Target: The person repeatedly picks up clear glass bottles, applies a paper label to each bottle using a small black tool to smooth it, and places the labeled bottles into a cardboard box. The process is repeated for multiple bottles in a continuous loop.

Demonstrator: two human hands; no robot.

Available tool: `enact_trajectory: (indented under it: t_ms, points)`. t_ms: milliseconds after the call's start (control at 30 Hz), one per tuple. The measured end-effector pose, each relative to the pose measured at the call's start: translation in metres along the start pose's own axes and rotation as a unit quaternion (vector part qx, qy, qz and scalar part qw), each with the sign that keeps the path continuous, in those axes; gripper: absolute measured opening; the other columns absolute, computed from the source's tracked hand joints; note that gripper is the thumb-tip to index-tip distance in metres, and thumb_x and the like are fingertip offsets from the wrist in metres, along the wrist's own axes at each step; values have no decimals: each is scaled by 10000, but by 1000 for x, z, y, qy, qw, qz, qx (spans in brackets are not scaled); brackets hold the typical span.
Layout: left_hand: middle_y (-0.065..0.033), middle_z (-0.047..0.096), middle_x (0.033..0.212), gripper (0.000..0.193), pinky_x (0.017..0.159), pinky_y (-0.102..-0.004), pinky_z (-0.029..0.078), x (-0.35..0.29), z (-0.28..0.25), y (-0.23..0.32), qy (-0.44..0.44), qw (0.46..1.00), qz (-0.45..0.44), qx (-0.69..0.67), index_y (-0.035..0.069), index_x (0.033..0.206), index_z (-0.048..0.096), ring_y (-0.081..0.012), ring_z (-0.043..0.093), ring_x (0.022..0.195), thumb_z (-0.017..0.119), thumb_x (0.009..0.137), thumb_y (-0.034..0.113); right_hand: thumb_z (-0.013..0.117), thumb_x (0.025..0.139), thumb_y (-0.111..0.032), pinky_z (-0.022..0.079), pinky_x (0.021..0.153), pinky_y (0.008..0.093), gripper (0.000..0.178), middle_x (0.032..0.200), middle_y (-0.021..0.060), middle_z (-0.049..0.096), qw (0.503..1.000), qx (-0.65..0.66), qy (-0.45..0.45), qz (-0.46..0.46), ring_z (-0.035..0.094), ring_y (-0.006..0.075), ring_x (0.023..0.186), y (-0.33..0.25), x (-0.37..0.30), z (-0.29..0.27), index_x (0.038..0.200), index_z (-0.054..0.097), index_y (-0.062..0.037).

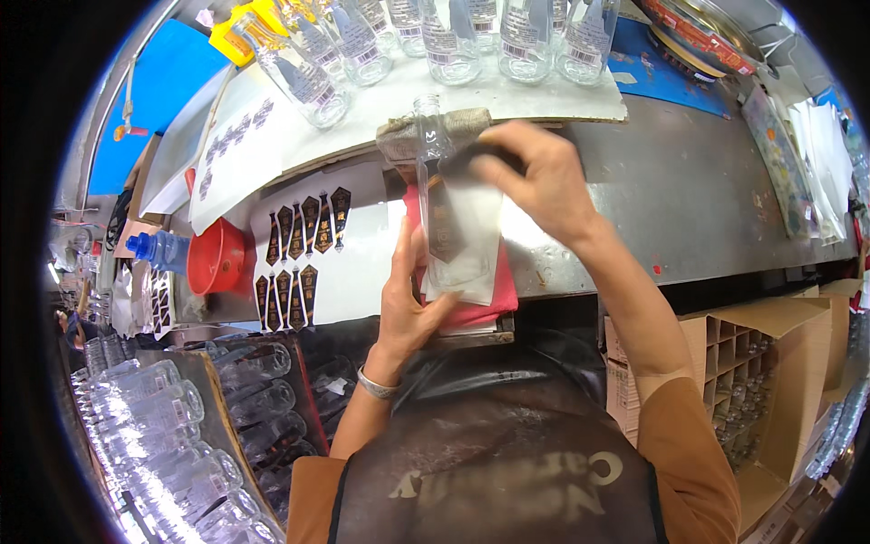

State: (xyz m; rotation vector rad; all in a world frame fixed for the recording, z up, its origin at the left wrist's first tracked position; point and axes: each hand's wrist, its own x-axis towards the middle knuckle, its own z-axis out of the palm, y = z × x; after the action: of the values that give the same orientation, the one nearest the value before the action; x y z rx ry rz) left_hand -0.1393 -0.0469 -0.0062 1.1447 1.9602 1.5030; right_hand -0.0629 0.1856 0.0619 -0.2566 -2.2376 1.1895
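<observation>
A clear glass bottle (440, 213) lies on its back in front of me, its neck away from me on a folded beige cloth (399, 140). A dark tie-shaped decal shows on its side. My left hand (412, 304) steadies the bottle's lower end, fingers along its left side and thumb by its base. Above the neck's right side, my right hand (539, 177) closes round a dark, flat tool (494, 161), smeared by motion, its exact kind unclear. White paper and a pink cloth (504, 286) lie under the bottle.
Left of the bottle is a white sheet of dark tie-shaped decals (308, 222), beside a red bowl (217, 257). Several labelled glass bottles (450, 45) stand at the back. Lower left are crates of bottles (149, 408); a divided carton (739, 363) is at the right.
</observation>
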Motion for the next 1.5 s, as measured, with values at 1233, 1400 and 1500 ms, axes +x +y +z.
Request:
enact_trajectory:
  t_ms: [1233,1400,1500]
  points:
    - [-232,283,1615,1139,1149,-428,392,2,10,12,45,978,102,177,11,1600,118,-354,404,1434,829,711,6,739,746,-28,553,783,406,262,976,123,698,983,-89,-89,-136,673,316,866,-26,-4,5,1002,701,-76]
    - [-253,352,1556,1131,1139,-451,390,7,19,26,65,971,114,200,-28,1578,147,-388,413,1398,831,678,9,752,705,20,552,811,390,319,1018,105,693,975,-53,-34,-212,657,311,968,-11,-21,11,1003,679,-68]
    - [-242,449,1464,1035,1057,-452,447,10,20,24,85,960,145,223,-51,1549,219,-408,505,1263,816,705,13,701,781,7,552,846,387,289,1028,112,681,977,66,-177,-95,661,329,955,-42,-80,-1,1061,676,-64]
